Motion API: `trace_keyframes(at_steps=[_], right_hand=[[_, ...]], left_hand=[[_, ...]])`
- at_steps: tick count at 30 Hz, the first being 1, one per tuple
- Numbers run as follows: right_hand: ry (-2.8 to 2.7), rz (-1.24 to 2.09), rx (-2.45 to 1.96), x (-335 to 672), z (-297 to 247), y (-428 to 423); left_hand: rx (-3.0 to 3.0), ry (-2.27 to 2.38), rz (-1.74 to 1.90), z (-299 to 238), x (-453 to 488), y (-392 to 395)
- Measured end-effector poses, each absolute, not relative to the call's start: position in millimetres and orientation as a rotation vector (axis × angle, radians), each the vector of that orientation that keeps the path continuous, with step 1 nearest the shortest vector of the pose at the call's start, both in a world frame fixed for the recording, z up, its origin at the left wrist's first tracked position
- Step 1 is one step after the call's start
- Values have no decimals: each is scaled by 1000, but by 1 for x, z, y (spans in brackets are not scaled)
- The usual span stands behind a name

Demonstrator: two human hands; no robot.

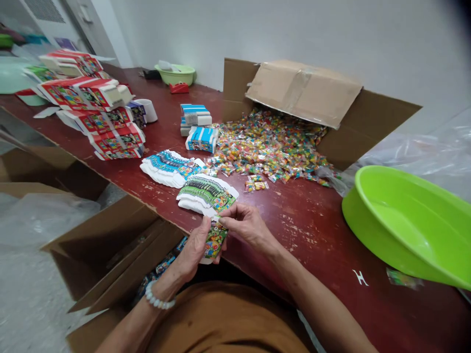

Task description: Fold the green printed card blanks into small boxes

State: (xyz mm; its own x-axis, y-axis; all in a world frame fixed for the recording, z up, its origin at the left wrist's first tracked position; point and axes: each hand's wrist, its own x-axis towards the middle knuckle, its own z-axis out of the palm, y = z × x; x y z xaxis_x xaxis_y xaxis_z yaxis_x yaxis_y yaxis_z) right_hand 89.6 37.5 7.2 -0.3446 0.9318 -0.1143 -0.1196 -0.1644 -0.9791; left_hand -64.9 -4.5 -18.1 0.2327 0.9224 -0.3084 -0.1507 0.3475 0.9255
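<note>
My left hand [197, 243] grips a green printed candy box [215, 240], flat-looking, just over the table's near edge. The thumb lies along its left side and fingertips show beneath it. My right hand [250, 226] pinches at the top end of the same box, thumb and forefinger together. Right behind it lies a fanned stack of green flattened boxes [208, 192]. Beyond that is a similar fan of blue flattened boxes [171, 167]. A heap of small wrapped candies [265, 147] spreads across the table past my hands.
A cardboard carton [305, 90] lies tipped behind the candies. The green basin [358, 215] stands at the right. Bundled red boxes [84, 93] are piled at the left; blue bundles [201, 138] sit mid-table. Below the near edge are open cartons [110, 235].
</note>
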Motion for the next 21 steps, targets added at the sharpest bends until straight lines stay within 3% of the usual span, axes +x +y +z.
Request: trace_keyframes(at_steps=[17,21], right_hand=[[-1404,1666,-948,92,4,35],[-1676,1431,-858,95,-3,22]], left_hand=[[916,1062,882,-19,-69,-3],[813,1032,913,-22,-63,-5]])
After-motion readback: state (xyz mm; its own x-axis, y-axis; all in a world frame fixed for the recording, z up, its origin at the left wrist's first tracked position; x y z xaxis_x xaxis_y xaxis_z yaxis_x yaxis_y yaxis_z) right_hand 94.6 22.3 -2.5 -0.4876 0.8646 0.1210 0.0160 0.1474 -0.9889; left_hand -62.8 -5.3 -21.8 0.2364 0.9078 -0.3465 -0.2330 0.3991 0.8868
